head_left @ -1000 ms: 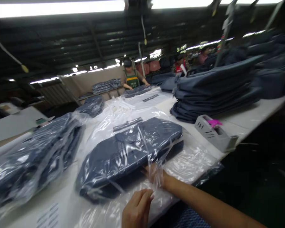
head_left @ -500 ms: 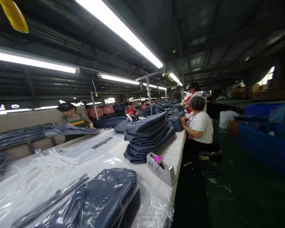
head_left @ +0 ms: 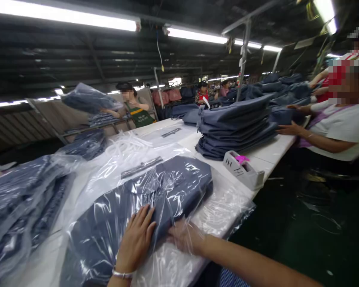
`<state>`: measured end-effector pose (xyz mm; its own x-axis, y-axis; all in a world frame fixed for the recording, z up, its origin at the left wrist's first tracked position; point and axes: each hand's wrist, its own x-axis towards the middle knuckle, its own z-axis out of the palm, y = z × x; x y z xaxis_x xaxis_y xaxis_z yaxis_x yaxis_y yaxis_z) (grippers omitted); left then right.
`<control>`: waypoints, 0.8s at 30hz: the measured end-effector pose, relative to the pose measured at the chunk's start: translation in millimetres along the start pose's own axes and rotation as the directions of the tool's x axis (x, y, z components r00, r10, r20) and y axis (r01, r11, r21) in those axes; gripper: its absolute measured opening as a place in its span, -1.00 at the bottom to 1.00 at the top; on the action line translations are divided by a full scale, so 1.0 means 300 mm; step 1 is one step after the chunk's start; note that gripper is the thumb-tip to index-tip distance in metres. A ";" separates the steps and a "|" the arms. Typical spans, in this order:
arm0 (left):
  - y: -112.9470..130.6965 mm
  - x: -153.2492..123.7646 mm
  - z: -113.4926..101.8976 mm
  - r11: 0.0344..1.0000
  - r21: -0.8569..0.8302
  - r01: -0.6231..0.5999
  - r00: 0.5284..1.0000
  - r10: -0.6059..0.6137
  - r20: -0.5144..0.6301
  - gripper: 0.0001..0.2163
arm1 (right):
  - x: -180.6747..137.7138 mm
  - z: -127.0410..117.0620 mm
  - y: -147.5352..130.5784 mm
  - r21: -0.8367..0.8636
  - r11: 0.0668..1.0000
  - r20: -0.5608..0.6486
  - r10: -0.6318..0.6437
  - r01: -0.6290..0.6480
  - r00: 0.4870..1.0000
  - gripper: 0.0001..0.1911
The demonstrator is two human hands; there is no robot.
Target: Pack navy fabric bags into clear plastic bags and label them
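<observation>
A dark blue fabric piece (head_left: 107, 223) lies in a clear plastic bag on the table in front of me. My left hand (head_left: 137, 235), with a bracelet at the wrist, lies flat on the plastic, fingers stretched out. Beside it, my right hand (head_left: 187, 238) is at the near edge of the blue piece, with loose clear film over part of it. Its fingertips are blurred and partly hidden, so their grip is unclear. More clear plastic sheet (head_left: 224, 195) spreads over the table to the right.
Bagged dark blue pieces (head_left: 24, 199) lie at left, near white strips (head_left: 128, 143). A folded fabric stack (head_left: 236, 123) and grey plastic holder (head_left: 242, 169) stand ahead. Co-workers (head_left: 139, 107) stand across the table; one lifts a bagged piece (head_left: 89, 99). Others (head_left: 332, 123) are at right.
My view has turned left and down, and both my hands have come into view at the bagged blue piece. The co-worker across the table has raised a bagged piece to the left.
</observation>
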<state>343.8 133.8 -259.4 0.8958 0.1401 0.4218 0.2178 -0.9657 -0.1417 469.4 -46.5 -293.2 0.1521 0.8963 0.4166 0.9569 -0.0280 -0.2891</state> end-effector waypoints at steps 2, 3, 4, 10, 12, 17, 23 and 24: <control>0.014 -0.003 0.001 1.000 0.018 -0.011 1.000 0.011 -0.008 -0.51 | -0.079 -0.027 0.025 0.052 0.999 -0.033 0.003 -0.001 0.999 -0.64; 0.016 -0.006 0.001 1.000 0.023 -0.014 1.000 0.014 -0.012 -0.49 | -0.121 -0.055 0.039 0.114 0.993 -0.070 0.031 -0.023 0.997 -0.59; 0.017 -0.009 0.002 1.000 0.027 -0.015 1.000 0.015 -0.015 -0.49 | -0.164 -0.093 0.055 0.214 0.974 -0.108 0.096 -0.071 0.989 -0.55; 0.019 -0.024 0.007 0.999 0.032 -0.007 1.000 0.008 -0.029 -0.45 | -0.351 -0.371 0.198 0.985 -0.137 0.173 0.777 -0.105 0.605 -0.50; 0.017 -0.025 0.011 1.000 0.019 -0.011 0.999 0.012 -0.035 -0.44 | -0.379 -0.421 0.248 0.895 -0.438 0.338 0.790 0.084 0.512 -0.55; 0.004 -0.026 0.016 1.000 -0.005 -0.020 1.000 0.020 -0.004 -0.43 | -0.374 -0.434 0.333 0.790 -0.545 0.459 0.829 0.280 0.319 -0.91; -0.001 -0.034 0.017 1.000 0.007 -0.012 1.000 0.012 0.006 -0.43 | -0.457 -0.417 0.339 0.907 -0.386 0.353 0.915 0.172 0.193 -0.84; -0.001 -0.034 0.017 1.000 0.013 -0.013 1.000 0.013 0.005 -0.42 | -0.493 -0.416 0.322 0.931 -0.348 0.324 0.927 0.108 0.187 -0.82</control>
<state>336.6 133.8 -268.4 0.9004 0.1283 0.4157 0.2109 -0.9644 -0.1593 570.3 -237.1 -275.3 0.8354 0.2849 -0.4700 -0.5467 0.5188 -0.6573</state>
